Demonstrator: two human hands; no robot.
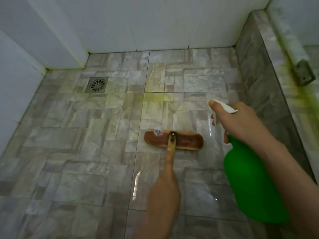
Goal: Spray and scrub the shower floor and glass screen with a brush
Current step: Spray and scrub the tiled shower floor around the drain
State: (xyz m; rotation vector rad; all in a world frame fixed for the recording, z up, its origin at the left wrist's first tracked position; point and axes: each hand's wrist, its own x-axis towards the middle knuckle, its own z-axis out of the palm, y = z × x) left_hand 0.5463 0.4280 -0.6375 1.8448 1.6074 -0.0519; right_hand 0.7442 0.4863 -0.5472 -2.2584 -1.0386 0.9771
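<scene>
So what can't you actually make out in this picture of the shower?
All from the head view:
Bristles of the brush: hidden under its wooden back.
Brush handle: mostly covered by the left hand gripping it.
Trigger of the spray bottle: covered by fingers of the right hand, so squeezing is unclear.
Torn label on the brush: too small to read.
Anything above the metal bracket: blurred, cut off by the right edge.

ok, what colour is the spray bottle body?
The spray bottle body is bright green; head view shows it.
</scene>
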